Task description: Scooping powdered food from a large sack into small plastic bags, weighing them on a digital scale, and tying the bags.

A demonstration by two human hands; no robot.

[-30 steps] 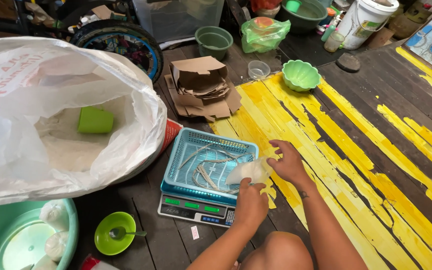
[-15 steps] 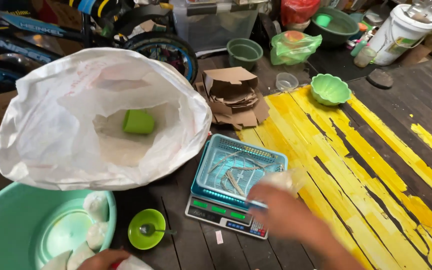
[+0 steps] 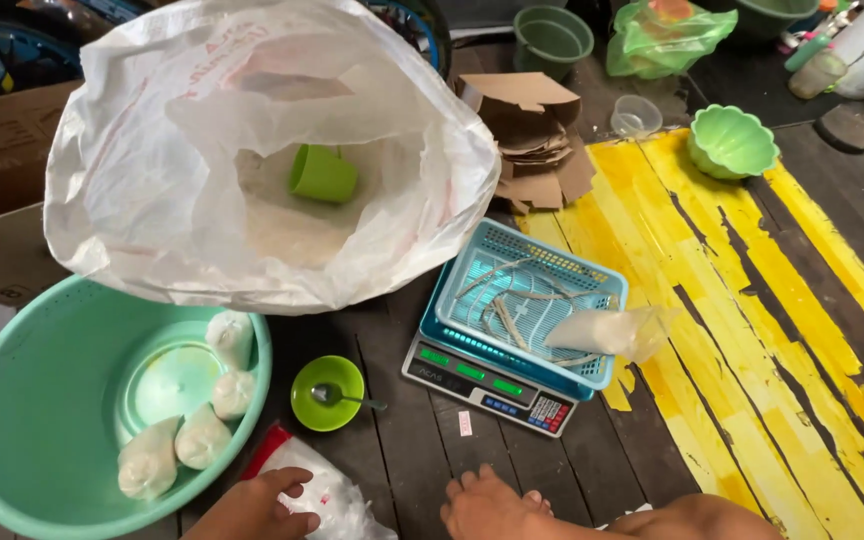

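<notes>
One hand, the left hand [image 3: 257,505], fingers curled, pressing clear plastic bags [image 3: 327,495] just beside it.

At six o'clock low the left hand [image 3: 257,505] rests on a clear plastic bag [image 3: 327,498], with the green basin [image 3: 12,440] of filled pouches [image 3: 177,440] at nine, the big white sack [image 3: 152,180] at twelve, and the blue basket [image 3: 522,295] on a scale [image 3: 482,385] at three.
</notes>
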